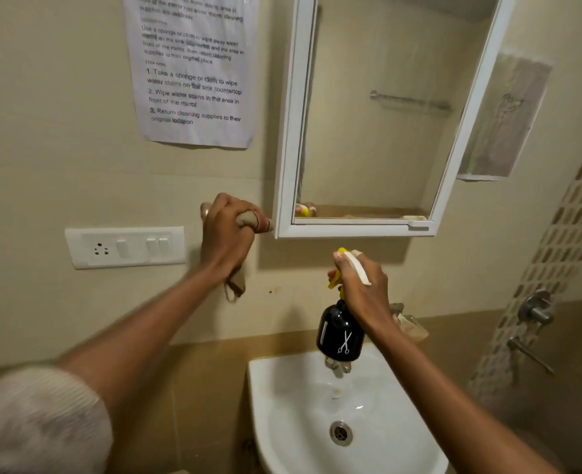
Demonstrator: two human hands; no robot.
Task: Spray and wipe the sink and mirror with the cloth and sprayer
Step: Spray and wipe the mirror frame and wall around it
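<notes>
With the right hand (361, 289) clamped around the sprayer (340, 331) above the sink (282, 388) and the left hand (226, 234) fisted on the cloth (248, 220) beside the mirror (368, 107) frame's lower left corner, the nozzle probably wants tilting up at the glass before squeezing, cloth ready to follow

The mirror (368, 107) hangs on the wall above the sink (317, 405), a paper notice (193, 70) to its left and a switch plate (125, 247) lower left; the sprayer (340, 330) hangs between mirror and sink, the cloth (248, 222) just beside the mirror's lower-left corner
</notes>
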